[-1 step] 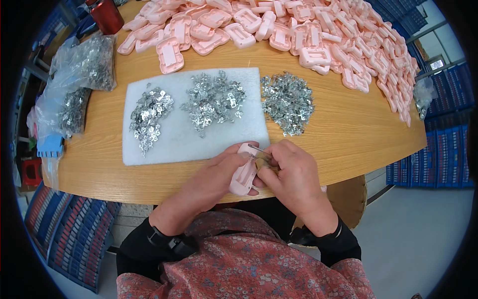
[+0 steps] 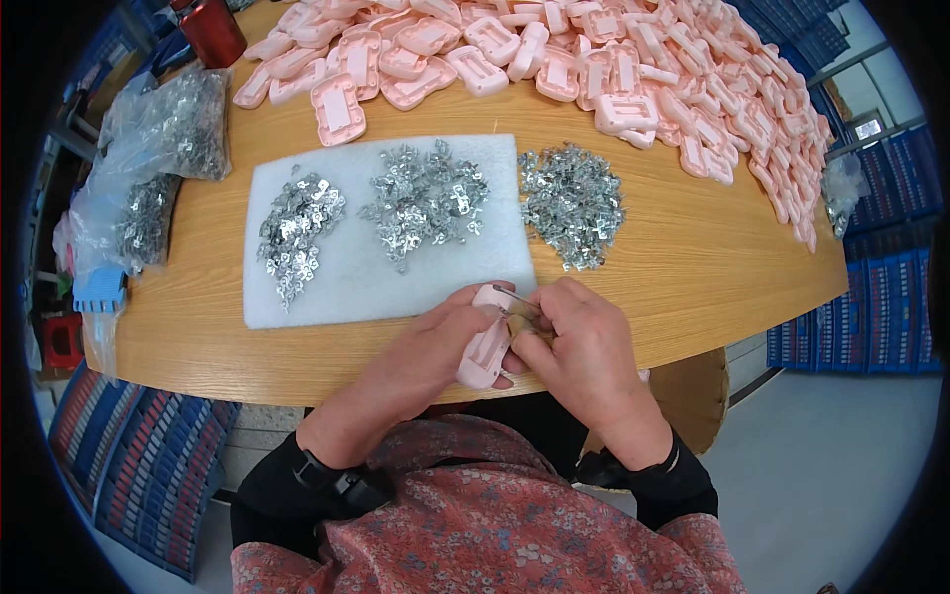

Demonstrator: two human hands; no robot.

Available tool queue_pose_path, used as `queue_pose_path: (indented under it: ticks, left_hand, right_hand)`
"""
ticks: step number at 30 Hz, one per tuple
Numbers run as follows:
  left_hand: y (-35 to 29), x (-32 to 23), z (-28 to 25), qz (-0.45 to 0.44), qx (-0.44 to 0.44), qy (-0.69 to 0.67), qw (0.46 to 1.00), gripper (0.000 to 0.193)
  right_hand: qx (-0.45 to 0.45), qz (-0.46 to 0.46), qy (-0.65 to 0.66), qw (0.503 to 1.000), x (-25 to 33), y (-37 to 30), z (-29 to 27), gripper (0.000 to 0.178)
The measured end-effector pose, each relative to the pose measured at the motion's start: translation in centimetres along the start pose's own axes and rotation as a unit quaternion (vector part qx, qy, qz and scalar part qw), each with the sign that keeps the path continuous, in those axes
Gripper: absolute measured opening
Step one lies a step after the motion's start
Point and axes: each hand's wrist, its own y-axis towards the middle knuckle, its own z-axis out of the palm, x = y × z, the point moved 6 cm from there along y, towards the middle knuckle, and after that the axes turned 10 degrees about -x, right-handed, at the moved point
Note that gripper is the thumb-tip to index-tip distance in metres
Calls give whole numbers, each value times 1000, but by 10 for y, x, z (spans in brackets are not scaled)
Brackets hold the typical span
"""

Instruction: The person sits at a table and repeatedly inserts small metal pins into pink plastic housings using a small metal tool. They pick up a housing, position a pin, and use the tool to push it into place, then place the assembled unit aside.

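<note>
Pink shell, tilted, in left hand above tabletop's near edge; left fingers grasping it, thumb on the face. Right hand fingers curled in at its upper end, can't tell what they grip. Looks like hard plastic: probably light, stiff, a bit slippery, not very fragile. Best held by long outer sides, clear of slot.
</note>
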Motion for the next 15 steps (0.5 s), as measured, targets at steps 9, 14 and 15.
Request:
queue_pose_path:
  ticks: [9,14,15]
  left_hand:
    - [5,3,-4,3,4,29,1000,40]
    - [5,4,-8,-8,22,-38,999,43]
    - [6,4,-7,-13,25,-47,998,43]
  right_hand:
    - [61,110,141,982,-11,2,-4,18]
    - [24,62,122,990,-16,-11,-9,23]
    - [27,96,144,985,-17,-13,-8,23]
